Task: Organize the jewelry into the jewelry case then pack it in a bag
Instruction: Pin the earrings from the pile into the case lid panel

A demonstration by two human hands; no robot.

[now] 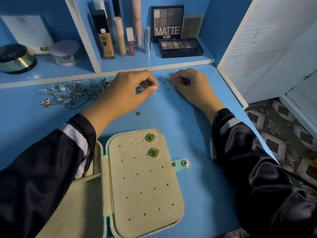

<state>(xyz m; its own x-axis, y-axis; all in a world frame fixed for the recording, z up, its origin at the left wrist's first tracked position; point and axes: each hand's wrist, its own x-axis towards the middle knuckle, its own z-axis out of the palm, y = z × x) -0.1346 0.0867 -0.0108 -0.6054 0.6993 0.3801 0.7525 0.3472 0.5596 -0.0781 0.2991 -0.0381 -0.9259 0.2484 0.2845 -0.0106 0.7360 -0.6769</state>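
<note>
Two green earrings (151, 137) pinned in jewelry case (151, 203)

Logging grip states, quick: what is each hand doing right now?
Left hand: closed, pinching a small earring between thumb and fingertip.
Right hand: fingers curled at the loose small pieces; whether it holds one cannot be told.

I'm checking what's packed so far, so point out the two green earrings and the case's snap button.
Upper green earring (151, 137): head view, on its green stone.
Lower green earring (154, 152): head view, on its green stone.
Snap button (185, 163): head view, on its metal centre.
</note>
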